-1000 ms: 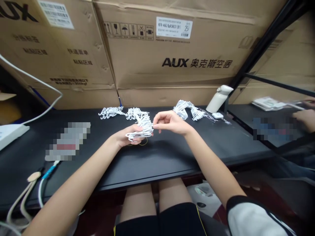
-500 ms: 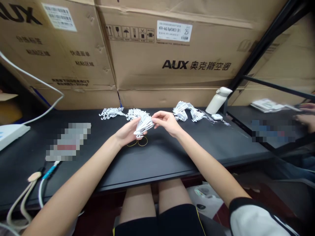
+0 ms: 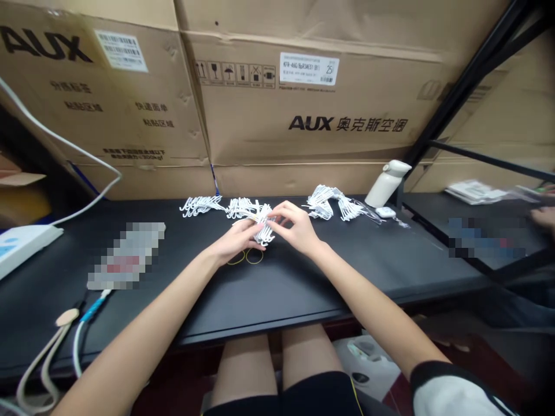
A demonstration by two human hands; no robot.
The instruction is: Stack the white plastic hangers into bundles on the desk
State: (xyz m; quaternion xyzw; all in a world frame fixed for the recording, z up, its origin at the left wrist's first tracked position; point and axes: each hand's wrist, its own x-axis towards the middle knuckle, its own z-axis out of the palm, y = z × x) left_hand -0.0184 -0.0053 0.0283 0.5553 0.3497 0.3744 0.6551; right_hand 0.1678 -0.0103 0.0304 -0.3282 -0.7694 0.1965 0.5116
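Note:
A bundle of thin white hooks (image 3: 265, 233) is gripped between the thumb and fingers of my left hand (image 3: 232, 240). From the other side my right hand (image 3: 296, 227) pinches the upper part of the same bundle; its fingertips partly cover it. Two thin yellow rubber bands (image 3: 255, 256) lie on the black table (image 3: 277, 294) just below my left hand. Behind the hands sits another white hook pile (image 3: 240, 207), with a further pile (image 3: 200, 205) to its left. To the right lie more white hooks (image 3: 321, 202), heaped in an arch.
A cream bottle (image 3: 387, 185) and a small white case (image 3: 385, 212) stand at the back right. A blurred-out phone-like device (image 3: 130, 254) with a cable lies left. Cardboard boxes (image 3: 251, 133) wall the back. At far right, another person's hand (image 3: 544, 215) shows.
The bundle has turned more upright, and my right hand's fingers have closed in over its top. Both hands appear slightly further right. The whole view has shifted a little.

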